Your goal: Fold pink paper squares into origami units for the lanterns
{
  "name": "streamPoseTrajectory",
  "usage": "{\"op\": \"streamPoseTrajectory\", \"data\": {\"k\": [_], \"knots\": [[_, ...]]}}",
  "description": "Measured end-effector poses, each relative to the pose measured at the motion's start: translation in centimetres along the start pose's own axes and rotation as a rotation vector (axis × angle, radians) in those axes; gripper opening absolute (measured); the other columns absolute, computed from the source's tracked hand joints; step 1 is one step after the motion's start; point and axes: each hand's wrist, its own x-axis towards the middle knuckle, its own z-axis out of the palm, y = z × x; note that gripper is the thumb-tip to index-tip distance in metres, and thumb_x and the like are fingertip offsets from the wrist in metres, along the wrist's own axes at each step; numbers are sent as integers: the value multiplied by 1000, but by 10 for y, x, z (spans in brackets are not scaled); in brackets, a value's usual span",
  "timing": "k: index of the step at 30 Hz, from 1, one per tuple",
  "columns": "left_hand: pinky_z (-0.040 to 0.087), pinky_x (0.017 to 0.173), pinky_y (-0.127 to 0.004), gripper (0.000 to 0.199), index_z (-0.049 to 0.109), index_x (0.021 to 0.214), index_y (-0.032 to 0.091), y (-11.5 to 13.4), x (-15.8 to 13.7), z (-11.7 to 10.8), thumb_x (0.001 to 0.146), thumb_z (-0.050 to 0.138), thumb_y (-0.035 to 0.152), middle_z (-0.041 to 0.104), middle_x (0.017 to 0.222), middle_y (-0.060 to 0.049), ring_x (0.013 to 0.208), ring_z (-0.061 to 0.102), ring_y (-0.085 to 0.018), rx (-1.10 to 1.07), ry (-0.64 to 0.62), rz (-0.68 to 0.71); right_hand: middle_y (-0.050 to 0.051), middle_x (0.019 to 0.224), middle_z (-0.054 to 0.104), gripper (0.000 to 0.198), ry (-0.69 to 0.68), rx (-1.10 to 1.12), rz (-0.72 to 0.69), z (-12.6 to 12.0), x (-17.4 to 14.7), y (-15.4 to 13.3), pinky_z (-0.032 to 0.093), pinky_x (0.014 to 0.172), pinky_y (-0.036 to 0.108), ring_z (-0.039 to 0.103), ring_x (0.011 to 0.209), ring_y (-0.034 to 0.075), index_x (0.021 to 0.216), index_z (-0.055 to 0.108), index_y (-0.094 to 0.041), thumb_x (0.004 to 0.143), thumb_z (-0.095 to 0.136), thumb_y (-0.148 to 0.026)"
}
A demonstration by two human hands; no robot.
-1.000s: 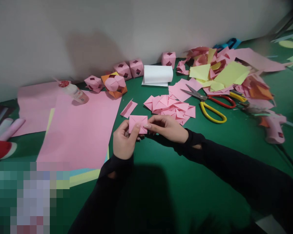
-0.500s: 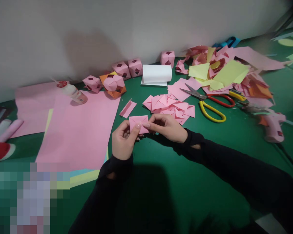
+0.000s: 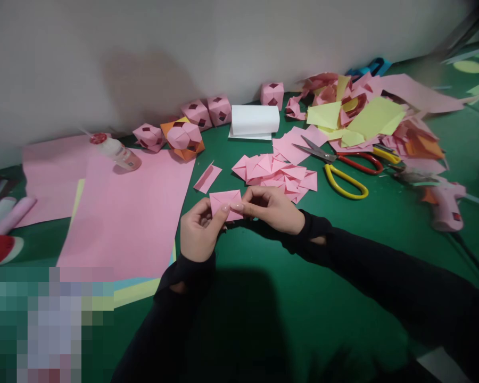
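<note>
Just below the middle of the frame, the left hand (image 3: 197, 234) and right hand (image 3: 272, 208) are both pinching a small folded pink paper square (image 3: 225, 204) — thumbs and fingertips closing on its lower edge, just above the green tabletop (image 3: 343, 276). A pile of folded pink paper pieces (image 3: 277, 174) is lying just beyond. Folding well here likely means keeping edges aligned — pressing each crease firmly.

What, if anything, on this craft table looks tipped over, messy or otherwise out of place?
The glue bottle lies on its side on the pink sheets, red cap toward the wall. Paper scraps are heaped untidily at the far right, with the scissors lying open beside them. The folded pink piece in both hands looks neat.
</note>
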Motion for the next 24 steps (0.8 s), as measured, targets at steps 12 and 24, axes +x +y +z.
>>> {"op": "streamPoseTrajectory", "data": {"k": [12,24], "knots": [[47,51,-22,22,76,85,18,3,-4,4,76,74,38,68,68,-1,56,55,-11,58,-7,47,-3,59,59,36,25,62,-5,-4,2,-1,44,53,23,53,55,9,70,64,-15,69,80,-48],[45,48,-21,24,75,86,17,3,-2,1,77,73,39,65,64,0,52,53,-10,67,-1,29,-2,63,62,34,16,66,-10,-6,2,1,42,54,23,52,56,8,74,66,-15,69,81,-44]]}}
